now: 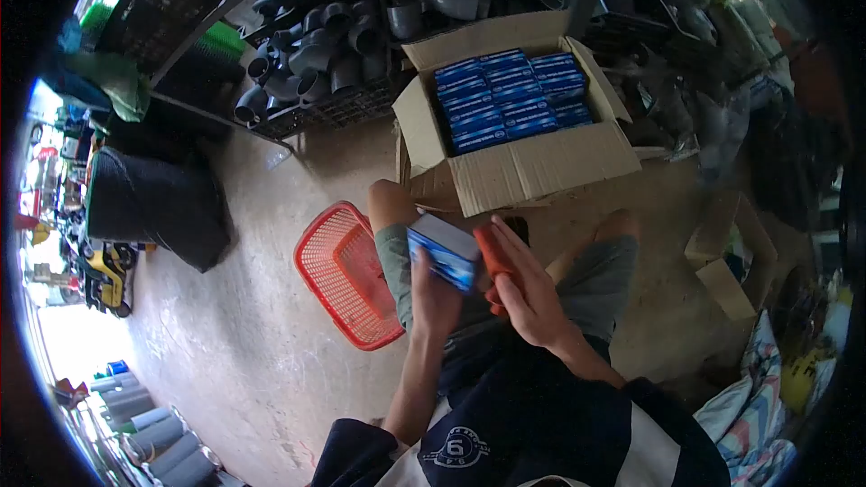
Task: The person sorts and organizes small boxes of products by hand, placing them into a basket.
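Note:
My left hand (435, 296) is closed round a small blue-and-white box (442, 251), held above my lap with its pale side facing up. My right hand (534, 299) grips a soft-looking orange-red cloth (492, 257) close to the box's right edge. The fingers of that hand lie along the cloth, which is partly hidden by them. In front of my knees stands an open cardboard carton (532, 173), filled with stacked blue boxes (501, 99) like the one in my hand.
A red plastic basket (316, 261) sits on the floor beside my left leg. Grey pipe elbows (316, 54) fill crates on a rack behind the carton. To the right lies a smaller open cardboard box (726, 284). A dark sack (153, 207) stands at left, with grey pipes (171, 442) nearer.

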`<state>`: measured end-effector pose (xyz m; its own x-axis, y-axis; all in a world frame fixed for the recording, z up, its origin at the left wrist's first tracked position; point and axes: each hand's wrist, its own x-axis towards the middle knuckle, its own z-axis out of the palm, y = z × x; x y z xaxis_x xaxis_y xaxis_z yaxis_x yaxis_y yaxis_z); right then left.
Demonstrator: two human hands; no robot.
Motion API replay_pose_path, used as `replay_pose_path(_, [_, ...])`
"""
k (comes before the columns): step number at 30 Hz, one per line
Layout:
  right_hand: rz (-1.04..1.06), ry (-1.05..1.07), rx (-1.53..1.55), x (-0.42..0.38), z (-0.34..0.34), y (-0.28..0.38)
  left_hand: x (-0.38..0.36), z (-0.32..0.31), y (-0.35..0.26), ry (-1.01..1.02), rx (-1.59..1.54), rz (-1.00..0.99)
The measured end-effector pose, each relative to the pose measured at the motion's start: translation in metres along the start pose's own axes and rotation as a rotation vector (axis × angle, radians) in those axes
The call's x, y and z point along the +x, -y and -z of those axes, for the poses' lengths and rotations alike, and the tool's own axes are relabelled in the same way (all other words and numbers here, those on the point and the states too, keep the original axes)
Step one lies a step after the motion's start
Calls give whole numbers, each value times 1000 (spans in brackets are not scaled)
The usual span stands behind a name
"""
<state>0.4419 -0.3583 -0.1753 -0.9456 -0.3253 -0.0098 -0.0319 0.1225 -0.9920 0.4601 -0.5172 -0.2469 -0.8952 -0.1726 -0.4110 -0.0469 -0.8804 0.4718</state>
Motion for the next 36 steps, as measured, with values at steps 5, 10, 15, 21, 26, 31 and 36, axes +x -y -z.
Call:
replay_pose_path(5, [223,-5,-31,18,16,14,-28,-12,-12,182,461,-26])
replay_pose_path(10, [169,227,23,18,19,18,-42,-40,-31,137,681,-134])
replay_pose_path(15, [100,247,32,-2,17,24,-37,-30,-25,-87,516,-174])
replay_pose_path(21, [-95,365,182,0,36,29,-48,-29,-15,-80,554,-106])
replay_pose_path(26, [52,330,76,4,31,27,-46,-40,-17,-204,415,-123])
replay_pose_path(31, [-283,395,292,7,60,25,-50,-51,-18,-316,227,11])
replay_pose_path(36, [158,30,139,16,35,25,-50,-61,-9,108,543,-15])
